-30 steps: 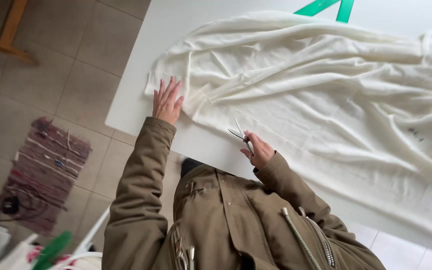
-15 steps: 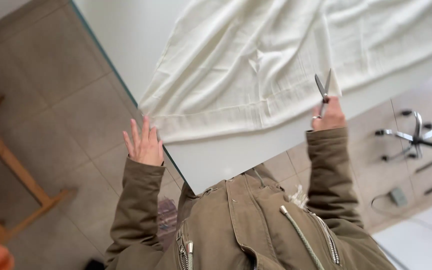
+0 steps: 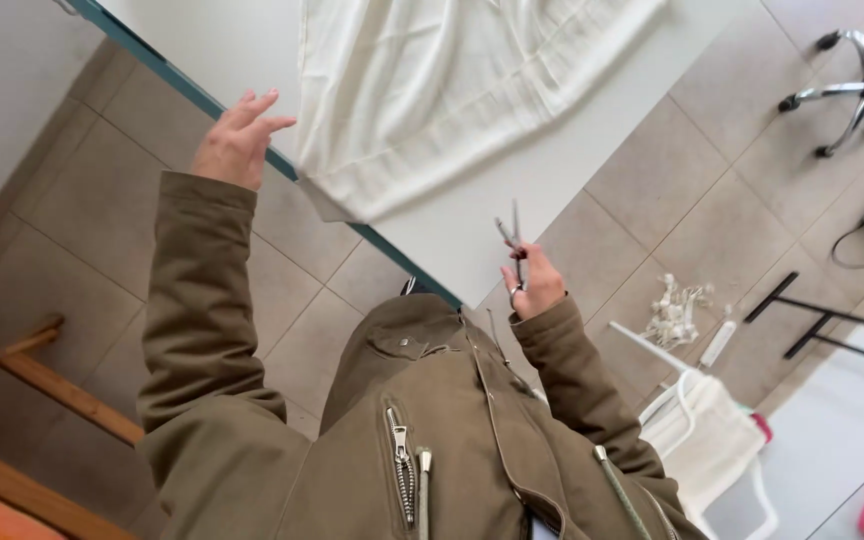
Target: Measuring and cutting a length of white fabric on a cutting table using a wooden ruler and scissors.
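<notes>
Nearest to me, my right hand (image 3: 534,285) is closed around the handles of a pair of scissors (image 3: 512,245), a finger through one loop. The blades point up and away from the hand toward the bench (image 3: 472,215), and they stand slightly parted. The scissor tips sit over the bench's white top, just short of the cloth (image 3: 452,90), not touching it as far as I can see.

The cream cloth lies beyond and between both hands, spread over the bench. Its long run goes from the near corner by the bench's teal edge up and away to the far right. That hemmed lower corner is the part closest to me, roughly midway between the hands but a little nearer the scissors than the other hand.

Farther out on the other side, my left hand (image 3: 237,140) is raised with fingers spread wide and holds nothing. It hovers just outside the bench's edge, over the tiled floor (image 3: 72,250), close beside the cloth's left border but apart from it.

Past the right hand, well away, stands a chair base (image 3: 852,75).
</notes>
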